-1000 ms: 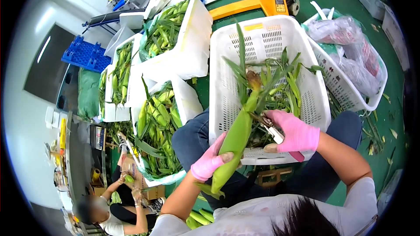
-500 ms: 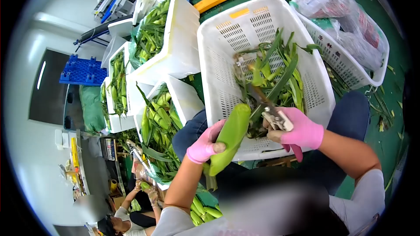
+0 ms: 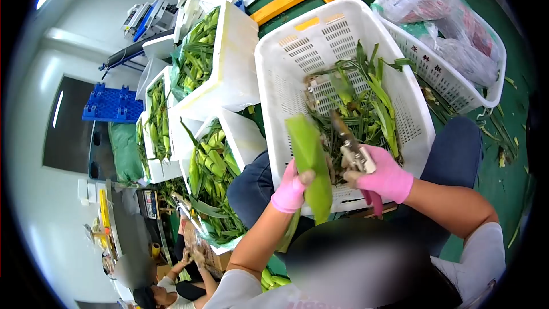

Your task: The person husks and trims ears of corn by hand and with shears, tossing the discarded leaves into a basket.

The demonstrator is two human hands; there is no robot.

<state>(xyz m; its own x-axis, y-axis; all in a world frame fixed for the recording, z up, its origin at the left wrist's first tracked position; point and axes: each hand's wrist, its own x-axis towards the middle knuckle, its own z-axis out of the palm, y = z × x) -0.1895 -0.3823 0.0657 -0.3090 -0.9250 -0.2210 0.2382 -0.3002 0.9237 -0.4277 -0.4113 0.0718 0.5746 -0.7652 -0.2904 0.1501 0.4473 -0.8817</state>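
Note:
My left hand (image 3: 290, 189), in a pink glove with bare fingertips, is closed around a green ear of corn in its husk (image 3: 311, 169). The ear stands nearly upright over the near edge of a white slotted plastic basket (image 3: 274, 74). In my right hand (image 3: 388, 178), gloved the same way, is a pair of pruning shears (image 3: 357, 154), its dark blades pointing up and left into the basket. The blades are apart from the ear. Cut husks and leaves (image 3: 380, 103) lie in the basket, one piece there blurred.
Foam boxes (image 3: 237, 60) full of unhusked corn (image 3: 209, 163) stand on the left. Right of the basket is another white basket (image 3: 457, 88) with plastic bags. A yellow pallet jack (image 3: 286, 1) sits behind. At lower left a co-worker's hands (image 3: 191, 257) are busy.
The ear of corn has turned more upright and its top has moved left and away from the basket's middle. My right hand with the shears has shifted slightly left and down.

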